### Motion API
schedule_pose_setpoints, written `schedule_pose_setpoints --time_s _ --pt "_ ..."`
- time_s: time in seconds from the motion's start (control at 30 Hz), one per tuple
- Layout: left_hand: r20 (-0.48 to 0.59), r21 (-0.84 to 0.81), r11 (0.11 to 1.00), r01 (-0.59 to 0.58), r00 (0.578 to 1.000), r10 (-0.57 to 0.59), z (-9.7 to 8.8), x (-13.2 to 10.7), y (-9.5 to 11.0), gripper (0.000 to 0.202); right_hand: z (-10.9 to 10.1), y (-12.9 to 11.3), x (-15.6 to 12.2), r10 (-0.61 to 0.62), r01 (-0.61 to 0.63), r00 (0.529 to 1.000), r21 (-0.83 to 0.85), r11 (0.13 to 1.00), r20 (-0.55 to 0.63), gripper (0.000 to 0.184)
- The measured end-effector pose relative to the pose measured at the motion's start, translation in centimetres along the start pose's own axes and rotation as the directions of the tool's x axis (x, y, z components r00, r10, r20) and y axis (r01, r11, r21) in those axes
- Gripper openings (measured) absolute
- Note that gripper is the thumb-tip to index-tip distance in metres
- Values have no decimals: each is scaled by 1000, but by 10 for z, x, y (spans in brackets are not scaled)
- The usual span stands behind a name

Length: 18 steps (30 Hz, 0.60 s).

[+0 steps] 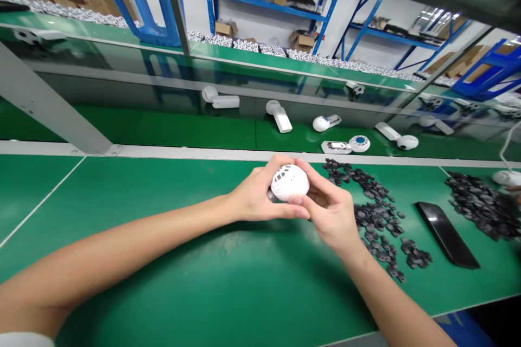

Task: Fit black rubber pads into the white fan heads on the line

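A white round plastic housing (290,182) with dark slots on its upper left side is held above the green bench. My left hand (257,188) grips it from the left, thumb stretched along the lower edge. On the other side, my right hand (331,211) has its fingers and thumb closed on the housing's right edge. Fingers cover parts of its rim, and its underside is hidden. Small black plastic parts (376,217) lie in loose heaps just right of my right hand.
A black phone-like slab (448,236) and another black heap (484,203) lie farther right, where a person's hand (516,195) shows at the edge. White round-headed devices (280,116) lie beyond the bench's pale rail (203,154). A grey post (52,100) slants at left.
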State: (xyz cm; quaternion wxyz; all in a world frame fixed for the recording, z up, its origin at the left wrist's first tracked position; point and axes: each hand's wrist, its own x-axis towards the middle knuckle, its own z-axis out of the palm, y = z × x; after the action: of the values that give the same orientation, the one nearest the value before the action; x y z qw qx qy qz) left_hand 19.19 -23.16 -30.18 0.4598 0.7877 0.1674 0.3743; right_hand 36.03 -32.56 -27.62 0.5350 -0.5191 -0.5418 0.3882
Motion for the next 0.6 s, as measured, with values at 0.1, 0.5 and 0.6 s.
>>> schedule_pose_setpoints --time_s 0.1,0.5,0.6 --pt "-15 -5 1000 26 1000 -26 -1 2 2 78 -18 6 13 -19 24 998 -80 997 62 50" --pt "-115 253 962 -100 985 132 -5 2 0 72 -109 39 39 151 50 974 -813 580 168 23" --pt "-90 283 947 -150 979 182 0 2 -12 73 -100 40 39 191 13 973 -858 514 129 28"
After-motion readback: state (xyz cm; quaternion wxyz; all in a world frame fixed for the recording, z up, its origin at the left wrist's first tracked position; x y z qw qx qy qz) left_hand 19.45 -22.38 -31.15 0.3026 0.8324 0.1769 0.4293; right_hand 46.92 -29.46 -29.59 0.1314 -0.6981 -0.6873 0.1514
